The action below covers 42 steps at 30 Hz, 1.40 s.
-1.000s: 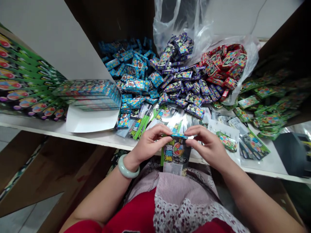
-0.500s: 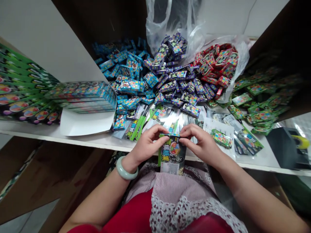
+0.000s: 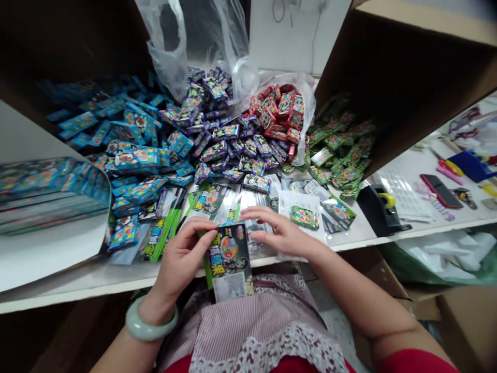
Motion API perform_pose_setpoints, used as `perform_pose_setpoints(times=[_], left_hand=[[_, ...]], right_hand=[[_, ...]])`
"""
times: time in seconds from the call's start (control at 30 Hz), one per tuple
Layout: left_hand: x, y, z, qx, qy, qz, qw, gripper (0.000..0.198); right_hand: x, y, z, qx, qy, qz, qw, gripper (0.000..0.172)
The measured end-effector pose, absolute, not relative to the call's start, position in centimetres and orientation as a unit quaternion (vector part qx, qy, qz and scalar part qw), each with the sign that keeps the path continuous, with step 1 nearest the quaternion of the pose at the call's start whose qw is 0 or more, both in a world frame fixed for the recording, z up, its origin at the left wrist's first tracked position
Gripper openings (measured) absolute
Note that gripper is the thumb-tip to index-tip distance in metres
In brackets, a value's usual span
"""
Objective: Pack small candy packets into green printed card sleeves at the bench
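Observation:
My left hand (image 3: 180, 264), wearing a pale bangle, pinches the upper left edge of a black and green printed candy packet (image 3: 230, 261) between thumb and fingers. The packet hangs at the table's front edge, its lower end near my apron; whether anything is inside I cannot tell. Just right of its top edge, my right hand (image 3: 281, 231) is open with fingers apart, holding nothing. Under and beyond it lie flat printed packets (image 3: 207, 197). A small green candy box (image 3: 304, 217) rests on a white and clear packet to the right.
Heaps of blue boxes (image 3: 135, 155), purple boxes (image 3: 227, 132), red boxes (image 3: 285, 106) and green boxes (image 3: 344, 147) cover the back. A plastic bag (image 3: 171, 57) hangs above. On the right are a black tape dispenser (image 3: 378, 212) and a phone (image 3: 440, 190). Cardboard walls (image 3: 399, 88) rise at the sides.
My right hand has let go of the packet's top edge and spread its fingers. My left hand still holds the packet. The view has swung right, showing the phone and more of the table.

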<state>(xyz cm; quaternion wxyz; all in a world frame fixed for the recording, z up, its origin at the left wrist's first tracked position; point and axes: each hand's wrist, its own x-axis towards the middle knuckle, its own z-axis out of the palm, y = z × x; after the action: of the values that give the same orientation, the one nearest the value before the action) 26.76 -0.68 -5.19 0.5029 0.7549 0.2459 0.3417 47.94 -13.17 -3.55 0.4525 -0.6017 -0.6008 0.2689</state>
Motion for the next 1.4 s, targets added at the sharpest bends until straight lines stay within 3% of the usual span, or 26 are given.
perform_pose_setpoints(times=[0.13,0.23,0.53,0.67,0.83,1.03,1.2,1.4], left_hand=[[26.8,-0.3,-5.4,0.752,0.270,0.338,0.497,0.011],[26.9,-0.1,-5.3,0.749,0.285,0.335,0.496,0.015],[27.1,0.2,-5.4,0.753,0.276,0.336,0.494,0.011],[27.1,0.1,-5.5,0.754,0.276,0.335,0.494,0.010],[27.6,-0.6,-5.1,0.754,0.257,0.337,0.502,0.008],[27.8,-1.0,-4.6,0.739,0.247,0.352,0.519,0.007],[27.8,-1.3,-4.5,0.743,0.237,0.343,0.523,0.005],[28.3,-1.5,-4.4,0.747,0.218,0.340,0.528,0.002]], right_hand=[[56.2,-13.4,-5.5,-0.807,-0.469,0.133,0.334,0.020],[60.0,-13.5,-7.5,-0.843,-0.444,0.100,0.288,0.017],[59.2,-13.8,-9.4,-0.829,-0.433,0.136,0.326,0.002],[60.3,-14.2,-9.3,-0.809,-0.399,0.188,0.389,0.017],[61.2,-14.4,-7.7,-0.771,-0.362,0.246,0.463,0.032],[60.6,-12.7,-7.0,-0.756,-0.364,0.293,0.458,0.038],[57.3,-12.0,-2.9,-0.686,-0.449,0.309,0.482,0.032],[49.1,-9.8,2.9,-0.570,-0.641,0.385,0.341,0.014]])
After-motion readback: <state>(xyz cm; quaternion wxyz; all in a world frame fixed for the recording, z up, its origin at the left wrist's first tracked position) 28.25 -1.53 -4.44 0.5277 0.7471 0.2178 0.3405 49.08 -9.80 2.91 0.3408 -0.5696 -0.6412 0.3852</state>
